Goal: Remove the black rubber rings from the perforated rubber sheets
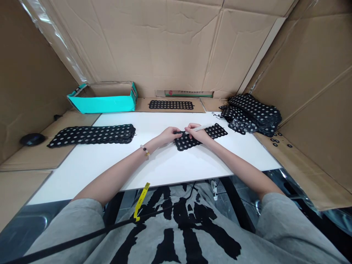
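Observation:
A black sheet with rows of pale round spots (217, 131) lies slanted on the white tabletop, between my hands. My left hand (169, 135) pinches its left end between thumb and fingers. In my right hand (197, 134) is a slim white pen-like tool (202, 127), gripped like a pencil, with its tip low over the sheet's left part. The tip itself is too small to make out. My right fingers rest over the sheet and hide some of it.
A stack of similar black sheets (93, 135) lies at left, a messier pile (251, 113) at right. At the back are a turquoise box (104, 104) and a black perforated sheet (171, 105) on cardboard. Small black rings (275, 140) lie at right. Cardboard walls (170, 47) surround the table.

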Demonstrator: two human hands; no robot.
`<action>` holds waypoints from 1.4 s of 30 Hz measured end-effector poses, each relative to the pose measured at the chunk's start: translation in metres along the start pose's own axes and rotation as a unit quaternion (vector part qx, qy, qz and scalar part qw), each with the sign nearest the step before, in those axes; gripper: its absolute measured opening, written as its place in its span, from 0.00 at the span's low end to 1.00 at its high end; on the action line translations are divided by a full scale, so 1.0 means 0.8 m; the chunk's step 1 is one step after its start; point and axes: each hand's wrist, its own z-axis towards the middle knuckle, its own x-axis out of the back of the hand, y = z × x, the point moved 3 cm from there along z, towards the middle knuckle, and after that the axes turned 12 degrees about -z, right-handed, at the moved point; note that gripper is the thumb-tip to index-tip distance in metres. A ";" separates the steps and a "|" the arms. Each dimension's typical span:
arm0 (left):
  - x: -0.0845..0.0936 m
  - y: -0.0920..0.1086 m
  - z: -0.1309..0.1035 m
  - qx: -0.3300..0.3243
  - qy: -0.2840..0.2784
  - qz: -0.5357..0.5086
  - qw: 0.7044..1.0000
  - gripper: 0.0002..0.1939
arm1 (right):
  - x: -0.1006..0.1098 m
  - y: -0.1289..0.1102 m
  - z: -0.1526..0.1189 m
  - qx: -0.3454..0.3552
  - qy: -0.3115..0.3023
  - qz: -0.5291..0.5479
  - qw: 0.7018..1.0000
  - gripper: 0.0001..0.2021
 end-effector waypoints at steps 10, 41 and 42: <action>0.001 0.006 0.000 0.063 -0.055 -0.049 0.995 0.19 | -0.014 -0.012 -0.008 0.027 0.076 -0.115 0.990 0.13; 0.002 0.005 -0.003 0.073 0.009 -0.052 0.996 0.18 | -0.009 -0.006 -0.006 0.028 0.026 -0.016 0.999 0.13; 0.004 0.005 -0.003 0.076 0.008 -0.056 0.995 0.18 | -0.011 -0.008 -0.007 0.032 0.032 -0.030 0.999 0.12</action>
